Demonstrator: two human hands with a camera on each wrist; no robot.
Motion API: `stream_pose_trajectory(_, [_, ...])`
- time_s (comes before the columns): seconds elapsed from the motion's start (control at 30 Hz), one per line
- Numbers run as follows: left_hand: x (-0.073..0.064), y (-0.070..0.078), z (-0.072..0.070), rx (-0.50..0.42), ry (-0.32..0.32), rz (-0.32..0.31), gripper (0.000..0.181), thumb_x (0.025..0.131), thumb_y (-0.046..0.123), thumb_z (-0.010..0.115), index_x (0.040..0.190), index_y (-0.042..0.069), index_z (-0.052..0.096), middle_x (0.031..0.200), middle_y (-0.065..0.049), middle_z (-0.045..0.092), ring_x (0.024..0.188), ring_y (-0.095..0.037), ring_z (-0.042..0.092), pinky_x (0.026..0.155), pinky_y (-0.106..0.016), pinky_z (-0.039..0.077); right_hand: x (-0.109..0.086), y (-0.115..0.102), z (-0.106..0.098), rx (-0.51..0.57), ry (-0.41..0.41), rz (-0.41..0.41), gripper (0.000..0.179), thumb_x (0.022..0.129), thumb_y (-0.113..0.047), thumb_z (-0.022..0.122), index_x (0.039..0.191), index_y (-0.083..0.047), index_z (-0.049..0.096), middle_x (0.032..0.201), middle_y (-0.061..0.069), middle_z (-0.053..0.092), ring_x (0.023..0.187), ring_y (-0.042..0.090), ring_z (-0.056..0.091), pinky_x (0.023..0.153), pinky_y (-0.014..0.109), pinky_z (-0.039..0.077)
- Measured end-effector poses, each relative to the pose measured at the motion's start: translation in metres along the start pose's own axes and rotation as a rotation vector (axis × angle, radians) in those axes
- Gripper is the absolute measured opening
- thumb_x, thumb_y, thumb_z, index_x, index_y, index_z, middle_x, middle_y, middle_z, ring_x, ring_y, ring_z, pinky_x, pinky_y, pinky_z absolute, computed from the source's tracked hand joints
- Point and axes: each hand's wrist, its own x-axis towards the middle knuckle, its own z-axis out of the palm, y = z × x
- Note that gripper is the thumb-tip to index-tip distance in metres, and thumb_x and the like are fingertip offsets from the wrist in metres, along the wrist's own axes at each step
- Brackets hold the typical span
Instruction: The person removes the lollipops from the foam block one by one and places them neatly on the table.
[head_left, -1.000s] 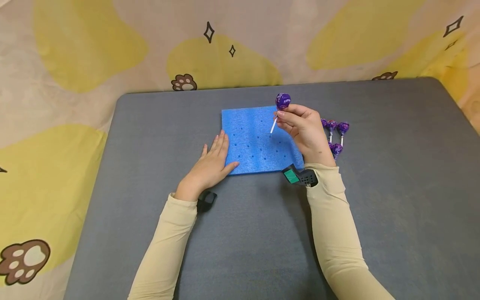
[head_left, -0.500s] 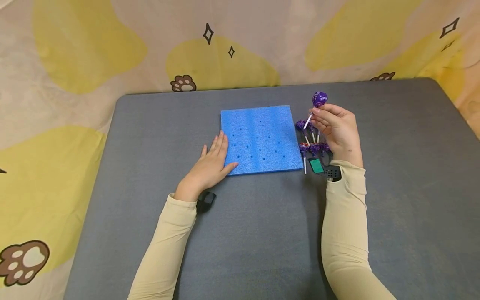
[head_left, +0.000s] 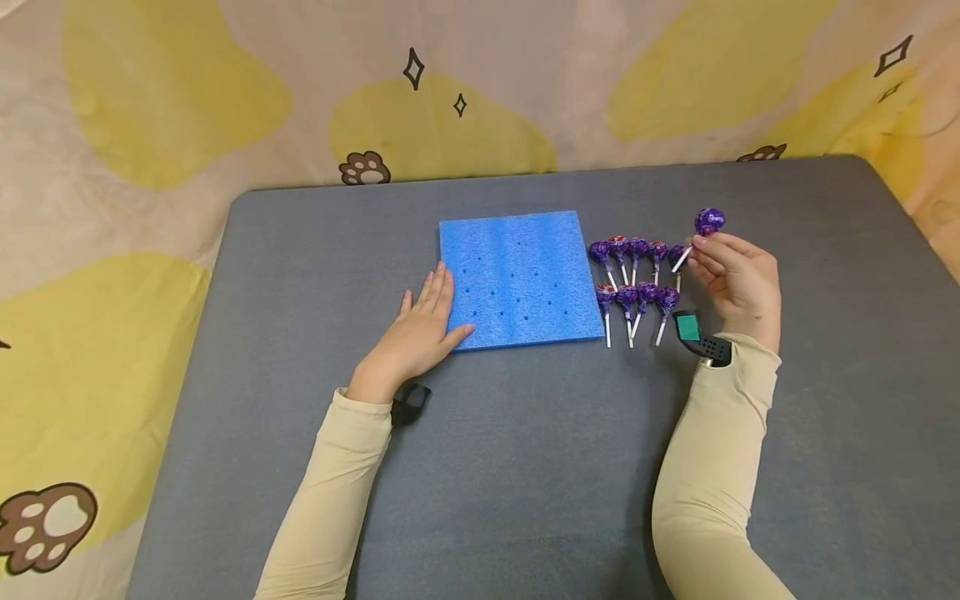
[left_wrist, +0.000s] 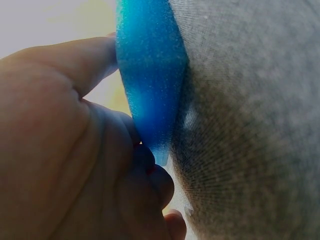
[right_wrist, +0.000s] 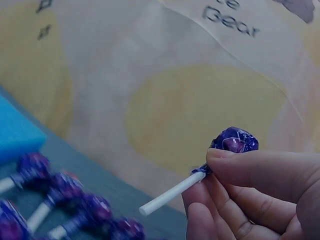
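A purple-wrapped lollipop (head_left: 708,221) is pinched between the thumb and fingers of my right hand (head_left: 738,279), its white stick slanting down to the left. In the right wrist view the grip sits just below the candy head (right_wrist: 235,139). My left hand (head_left: 416,333) rests with straight fingers along the left edge of a blue foam board (head_left: 517,279) dotted with small holes. The left wrist view shows the board's thick side (left_wrist: 150,75) against those fingers. Several more purple lollipops (head_left: 626,296) lie in two rows right of the board, the right hand above their right end.
The grey table (head_left: 487,467) carries everything and ends at a back edge before a yellow and beige patterned cloth (head_left: 480,67). A small black camera is strapped at each wrist, the right one (head_left: 701,340) close beside the lollipop rows.
My right hand has moved right with the lollipop, from over the board to past the lollipop rows, uncovering them. The left hand and board have stayed put.
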Motion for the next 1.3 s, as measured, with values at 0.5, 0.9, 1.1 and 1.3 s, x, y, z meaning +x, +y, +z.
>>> stream_pose_trajectory(0.5, [-0.001,0.000,-0.001,0.002,0.006,0.000,0.078,0.100,0.042,0.040,0.148,-0.003,-0.003,0.155,-0.015,-0.012,0.143,-0.027,-0.006,0.112,-0.051,0.000,0.001,-0.005,-0.035,-0.324,0.182,0.182,0.015,0.078,0.004,0.073,0.067,-0.006,0.074,0.068,0.002,0.069,0.061,0.011,0.067,0.060,0.021,0.054])
stream_pose_trajectory(0.9, [-0.001,-0.002,0.001,-0.008,0.009,-0.004,0.078,0.100,0.042,0.041,0.148,-0.003,-0.002,0.155,-0.015,-0.011,0.143,-0.026,-0.007,0.112,-0.050,0.000,0.004,-0.004,-0.032,-0.453,0.187,0.218,0.027,0.080,0.009,0.068,0.059,-0.008,0.072,0.060,0.000,0.066,0.053,0.010,0.065,0.053,0.020,0.053])
stream_pose_trajectory(1.1, [-0.001,-0.001,0.002,-0.008,0.010,-0.009,0.078,0.100,0.041,0.040,0.148,-0.003,-0.003,0.155,-0.015,-0.012,0.143,-0.027,-0.007,0.112,-0.051,0.000,0.004,-0.002,-0.030,-0.663,0.193,0.184,0.017,0.079,-0.002,0.074,0.066,-0.013,0.075,0.061,-0.005,0.066,0.055,0.007,0.065,0.055,0.018,0.052])
stream_pose_trajectory(1.3, [0.001,-0.003,0.004,-0.008,0.010,-0.010,0.079,0.100,0.043,0.040,0.148,-0.002,-0.005,0.155,-0.013,-0.014,0.143,-0.026,-0.008,0.112,-0.051,0.000,0.002,-0.003,-0.030,-0.716,0.155,0.169,0.009,0.078,-0.003,0.076,0.071,-0.009,0.076,0.060,-0.004,0.066,0.052,0.008,0.063,0.052,0.019,0.051])
